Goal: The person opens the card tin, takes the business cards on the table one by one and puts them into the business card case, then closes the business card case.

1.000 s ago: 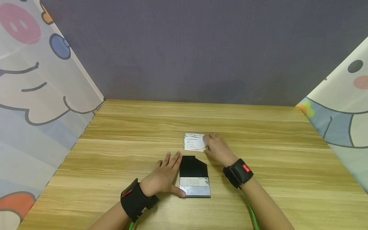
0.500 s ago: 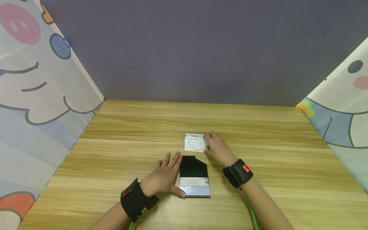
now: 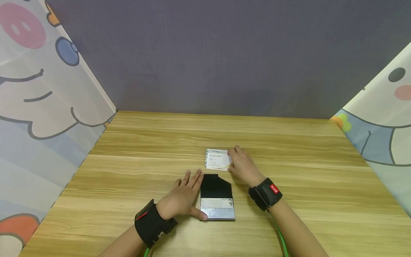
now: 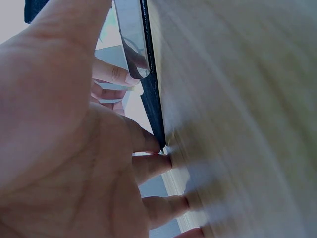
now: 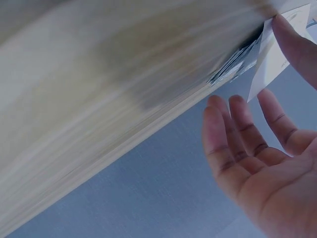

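A business card (image 3: 219, 160) lies over a small stack of cards at the middle of the table. My right hand (image 3: 245, 167) pinches its right end between thumb and a finger. In the right wrist view this card (image 5: 272, 62) is tilted up off the stack of cards (image 5: 232, 68). Nearer to me lies a card case (image 3: 216, 189) with its black lid folded back and a white card (image 3: 216, 202) behind its silver front pocket (image 3: 218, 213). My left hand (image 3: 183, 200) rests spread beside the case, its thumb touching the pocket's lower left corner.
The wooden table (image 3: 144, 142) ends at a dark grey panel (image 3: 224, 71) at the back. Printed cartoon panels (image 3: 41, 89) stand at both sides. Black wrist straps (image 3: 265, 193) with green cables are on both arms.
My right fingers have shifted slightly, and the top card has slid a little to the right and toward me. The left hand and the case have stayed put.
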`<state>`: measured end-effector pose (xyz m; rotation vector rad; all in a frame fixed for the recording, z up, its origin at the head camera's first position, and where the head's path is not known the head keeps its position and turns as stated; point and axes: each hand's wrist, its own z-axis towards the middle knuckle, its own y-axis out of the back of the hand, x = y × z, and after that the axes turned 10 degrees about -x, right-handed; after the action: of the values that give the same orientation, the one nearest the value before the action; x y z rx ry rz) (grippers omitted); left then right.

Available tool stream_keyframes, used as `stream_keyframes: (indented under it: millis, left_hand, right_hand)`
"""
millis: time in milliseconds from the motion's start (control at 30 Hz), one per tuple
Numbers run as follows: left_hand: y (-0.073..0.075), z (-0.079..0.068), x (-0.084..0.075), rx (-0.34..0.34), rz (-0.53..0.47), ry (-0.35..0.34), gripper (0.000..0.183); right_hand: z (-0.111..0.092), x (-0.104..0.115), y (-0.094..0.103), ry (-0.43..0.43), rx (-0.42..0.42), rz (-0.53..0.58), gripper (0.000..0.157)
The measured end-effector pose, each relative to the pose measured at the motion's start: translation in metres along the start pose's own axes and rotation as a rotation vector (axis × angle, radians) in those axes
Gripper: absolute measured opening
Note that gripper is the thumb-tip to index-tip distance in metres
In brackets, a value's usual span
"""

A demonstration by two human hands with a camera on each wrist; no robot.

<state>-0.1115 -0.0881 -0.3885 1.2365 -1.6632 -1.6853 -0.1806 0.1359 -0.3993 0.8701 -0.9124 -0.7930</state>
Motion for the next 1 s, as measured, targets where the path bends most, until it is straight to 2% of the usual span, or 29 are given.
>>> stream_keyframes:
  millis: [367,633,733,800,900,1000]
  left_hand:
    - [0.0002,0.0000,-0.0004,0.001,0.001,0.000,0.123]
    - [0.0006,-0.0003,-0.0003,-0.006,-0.002,-0.004,0.123]
    - [0.0010,-0.0004,-0.0007,-0.006,-0.004,-0.004,0.123]
    - [0.0010,-0.0004,-0.0009,-0.006,-0.005,-0.003,0.123]
    - [0.0008,-0.0003,-0.0009,-0.007,-0.006,-0.002,0.123]
    - [0.0007,-0.0002,-0.0009,-0.008,-0.005,-0.002,0.123]
  right_hand:
    - [0.0014,0.0004,0.0005,-0.026,-0.033,0.062,0.043]
    - [0.0016,0.0007,0.0028,0.022,-0.075,0.063,0.014]
    - [0.0019,0.0005,0.0029,0.029,-0.077,0.084,0.012]
    - [0.0021,0.0011,0.0036,0.015,-0.057,0.107,0.011]
    - [0.0016,0.0023,0.0044,-0.024,0.029,0.114,0.011]
    - [0.0000,0.0037,0.0050,-0.058,0.116,0.095,0.026]
